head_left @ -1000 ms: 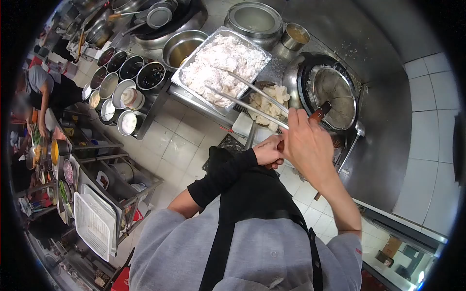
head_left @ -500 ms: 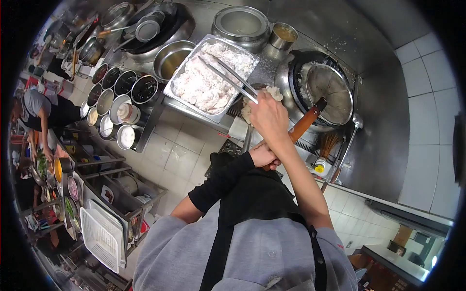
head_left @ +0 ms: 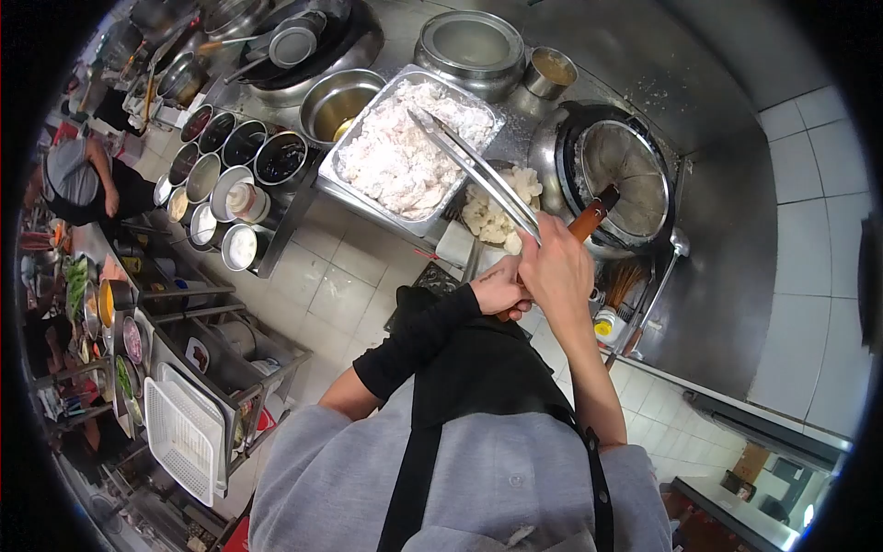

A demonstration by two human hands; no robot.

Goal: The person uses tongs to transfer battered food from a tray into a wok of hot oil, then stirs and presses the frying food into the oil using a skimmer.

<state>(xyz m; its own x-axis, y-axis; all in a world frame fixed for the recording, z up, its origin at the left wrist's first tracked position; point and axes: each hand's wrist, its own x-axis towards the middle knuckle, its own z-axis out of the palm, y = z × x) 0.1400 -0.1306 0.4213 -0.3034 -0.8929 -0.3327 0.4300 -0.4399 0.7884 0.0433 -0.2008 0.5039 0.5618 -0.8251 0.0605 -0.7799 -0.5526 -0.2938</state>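
I hold the tongs [head_left: 498, 198] over the tray of white-coated pieces [head_left: 395, 152].
My right hand [head_left: 556, 262] is closed around the tongs; their ends are near each other at the white pieces, but I cannot tell if they pinch one. My left hand [head_left: 501, 287] wraps the lower end of a wooden handle [head_left: 590, 217], which passes behind my right hand. Its wire strainer [head_left: 625, 164] lies over the round pot [head_left: 549, 166], and pale pieces [head_left: 492, 219] are heaped between this pot and the tray.
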